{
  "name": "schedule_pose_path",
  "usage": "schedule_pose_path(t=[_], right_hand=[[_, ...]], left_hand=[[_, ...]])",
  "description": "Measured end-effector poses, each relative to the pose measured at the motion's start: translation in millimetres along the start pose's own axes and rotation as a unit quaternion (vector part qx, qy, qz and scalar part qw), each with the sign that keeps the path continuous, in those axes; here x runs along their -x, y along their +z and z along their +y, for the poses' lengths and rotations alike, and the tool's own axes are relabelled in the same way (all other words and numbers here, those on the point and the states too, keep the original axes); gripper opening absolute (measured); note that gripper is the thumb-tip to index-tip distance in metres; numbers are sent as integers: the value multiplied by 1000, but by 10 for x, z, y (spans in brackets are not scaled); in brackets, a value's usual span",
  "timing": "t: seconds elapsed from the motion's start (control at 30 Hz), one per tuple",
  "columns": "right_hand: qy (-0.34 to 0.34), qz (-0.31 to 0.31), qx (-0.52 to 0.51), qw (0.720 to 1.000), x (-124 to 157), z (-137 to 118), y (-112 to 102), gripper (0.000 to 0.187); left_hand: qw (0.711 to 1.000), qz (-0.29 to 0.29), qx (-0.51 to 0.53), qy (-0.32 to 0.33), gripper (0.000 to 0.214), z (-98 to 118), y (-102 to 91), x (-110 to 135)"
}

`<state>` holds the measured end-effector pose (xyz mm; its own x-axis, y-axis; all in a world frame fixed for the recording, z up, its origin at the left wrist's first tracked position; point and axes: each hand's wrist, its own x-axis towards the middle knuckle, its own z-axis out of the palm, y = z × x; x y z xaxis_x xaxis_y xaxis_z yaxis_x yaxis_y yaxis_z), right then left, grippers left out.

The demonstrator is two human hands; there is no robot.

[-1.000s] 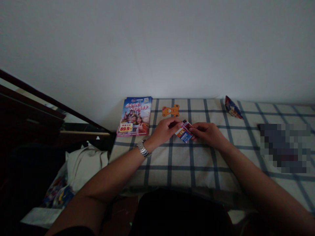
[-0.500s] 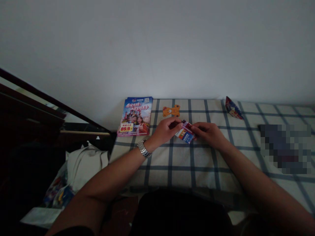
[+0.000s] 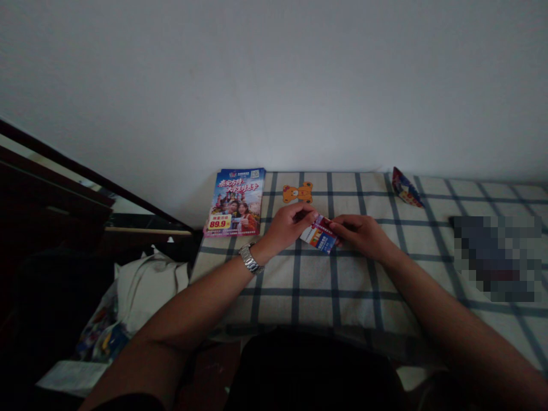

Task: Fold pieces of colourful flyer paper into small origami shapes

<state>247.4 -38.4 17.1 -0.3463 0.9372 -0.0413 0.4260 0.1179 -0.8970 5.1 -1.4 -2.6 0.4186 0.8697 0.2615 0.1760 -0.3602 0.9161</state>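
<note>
A small folded paper flyer [image 3: 320,238], printed in blue, white and dark red, is pinched between both hands above the checked cloth. My left hand [image 3: 289,224], with a metal watch on its wrist, grips the flyer's upper left edge between thumb and forefinger. At its upper right side, my right hand [image 3: 358,233] holds it with thumb and fingers closed; some fingertips are hidden behind the paper. A stack of flyers [image 3: 235,202] with a castle picture lies to the left by the wall.
The checked cloth [image 3: 278,291] covers the surface and bears an orange bear figure [image 3: 297,193]. A folded printed paper piece [image 3: 406,188] stands near the wall. At right lies a dark pixelated object [image 3: 492,257]. Bags [image 3: 149,279] sit lower left beside dark wood.
The flyer has turned slightly between my fingers, and its lower end sits a little lower. Both hands keep nearly the same place.
</note>
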Motion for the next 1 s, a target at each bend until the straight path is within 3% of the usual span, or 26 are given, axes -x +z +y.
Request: schedule_pose_path(t=[1.0], right_hand=[[14,-15,-54,998,6,-1,52,41]], left_hand=[[1000,11,-4,-11,26,37,23,21]])
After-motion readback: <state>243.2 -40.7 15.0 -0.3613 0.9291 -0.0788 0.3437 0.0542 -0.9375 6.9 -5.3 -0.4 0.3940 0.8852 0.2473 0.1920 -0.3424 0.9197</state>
